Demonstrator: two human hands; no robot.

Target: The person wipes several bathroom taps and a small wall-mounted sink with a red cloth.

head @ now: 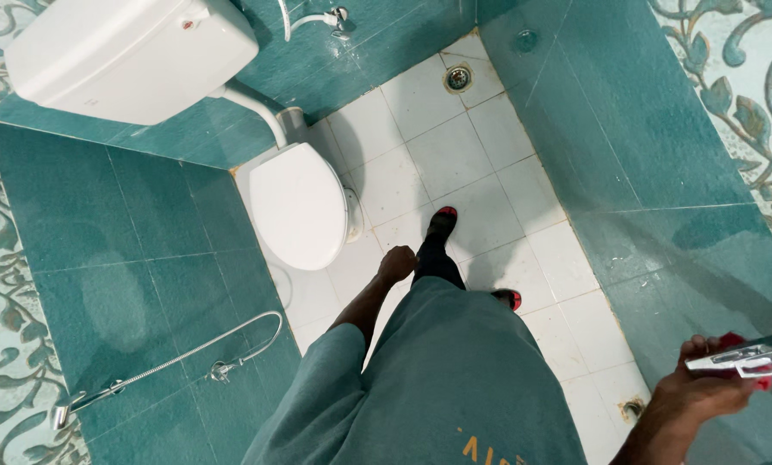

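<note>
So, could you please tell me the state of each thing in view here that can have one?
Toilet lid: closed.
Cistern: lid on.
Spray hose: hanging on the wall.
Floor drain: grate in place.
Left hand: closed in a fist, holding nothing visible.
Right hand: gripping a red and silver object.

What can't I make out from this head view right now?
- Tool in the right hand: a red and silver tool cut off by the right edge, kind unclear.
- Left hand: closed fist, contents hidden by the fingers.
- Toilet bowl: covered by the shut lid.
- Rear foot: mostly hidden by the grey garment.
</note>
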